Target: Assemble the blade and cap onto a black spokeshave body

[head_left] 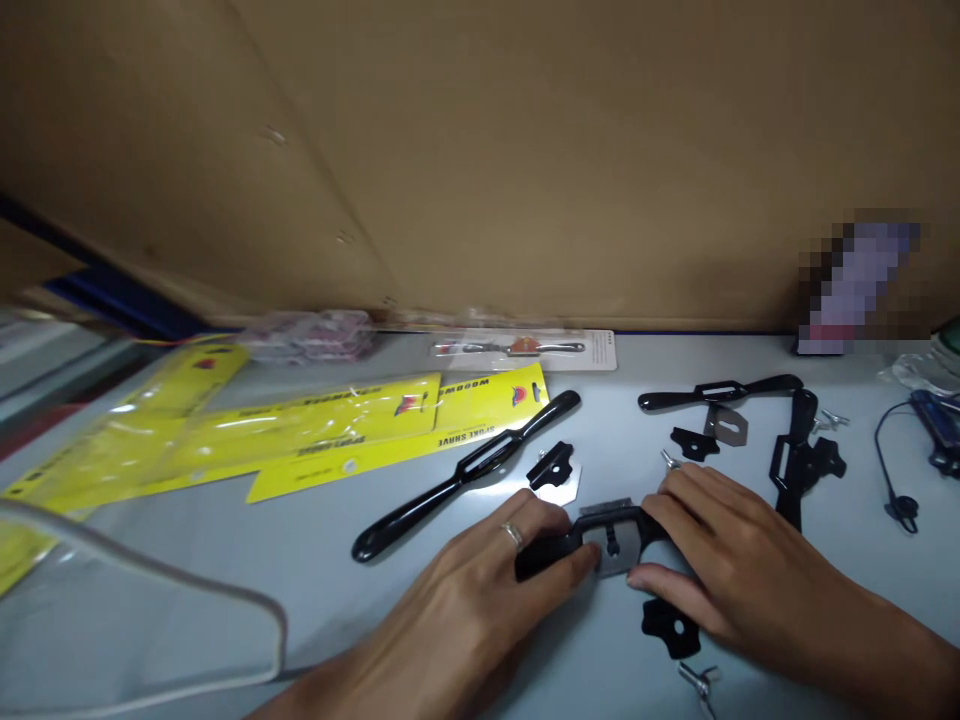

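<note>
My left hand, with a ring on one finger, grips the left handle of a black spokeshave. Its index finger rests near the metal blade lying over the tool's middle. On the other handle, my right hand is closed, its thumb by the blade's edge. Just below lies a black cap plate, with a wing screw nearer me. Up and left of my hands is another black spokeshave body, beside a black cap plate on a blade.
Yellow spokeshave cards with clear plastic lie at left, near a white cable. More spokeshave bodies and loose parts lie at right. A packaged spokeshave is at the back, before a cardboard wall. A blurred-out phone-like object leans there.
</note>
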Action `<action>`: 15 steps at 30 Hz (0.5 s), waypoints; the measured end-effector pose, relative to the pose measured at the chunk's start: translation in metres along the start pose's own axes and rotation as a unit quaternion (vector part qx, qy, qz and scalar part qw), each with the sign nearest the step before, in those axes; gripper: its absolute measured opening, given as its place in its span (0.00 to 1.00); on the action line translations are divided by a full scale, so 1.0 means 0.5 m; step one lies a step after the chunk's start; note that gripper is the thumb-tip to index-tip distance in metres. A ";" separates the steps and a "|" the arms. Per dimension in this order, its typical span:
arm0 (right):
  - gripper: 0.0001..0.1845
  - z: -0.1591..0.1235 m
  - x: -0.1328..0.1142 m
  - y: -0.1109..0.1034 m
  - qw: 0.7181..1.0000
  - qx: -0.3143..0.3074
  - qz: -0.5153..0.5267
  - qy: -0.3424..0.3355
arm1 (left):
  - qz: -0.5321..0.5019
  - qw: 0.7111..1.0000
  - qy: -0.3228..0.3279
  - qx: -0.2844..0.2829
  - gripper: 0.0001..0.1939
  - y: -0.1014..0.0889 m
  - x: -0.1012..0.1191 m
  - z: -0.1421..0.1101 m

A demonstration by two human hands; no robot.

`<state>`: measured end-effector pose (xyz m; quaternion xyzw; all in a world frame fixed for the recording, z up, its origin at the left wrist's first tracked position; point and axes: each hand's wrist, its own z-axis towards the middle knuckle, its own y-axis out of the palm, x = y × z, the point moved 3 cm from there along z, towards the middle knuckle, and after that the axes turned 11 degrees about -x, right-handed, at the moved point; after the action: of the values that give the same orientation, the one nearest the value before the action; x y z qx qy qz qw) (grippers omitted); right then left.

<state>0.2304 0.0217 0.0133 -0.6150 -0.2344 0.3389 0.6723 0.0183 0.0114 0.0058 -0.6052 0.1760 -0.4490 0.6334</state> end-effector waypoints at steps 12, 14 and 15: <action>0.15 -0.012 -0.028 -0.002 0.994 0.032 0.047 -0.095 | -0.043 0.999 -0.022 -0.002 0.14 -0.001 0.002 -0.001; 0.16 -0.011 -0.028 -0.002 0.994 0.026 0.049 -0.099 | -0.054 0.998 -0.026 0.003 0.14 0.000 0.002 0.000; 0.16 -0.010 -0.028 -0.003 0.993 0.023 0.050 -0.100 | -0.064 0.997 -0.032 0.006 0.14 0.001 0.002 -0.001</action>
<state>0.2251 0.0081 0.0157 -0.5735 -0.2617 0.4369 0.6417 0.0184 0.0104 0.0054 -0.6252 0.1136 -0.4703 0.6124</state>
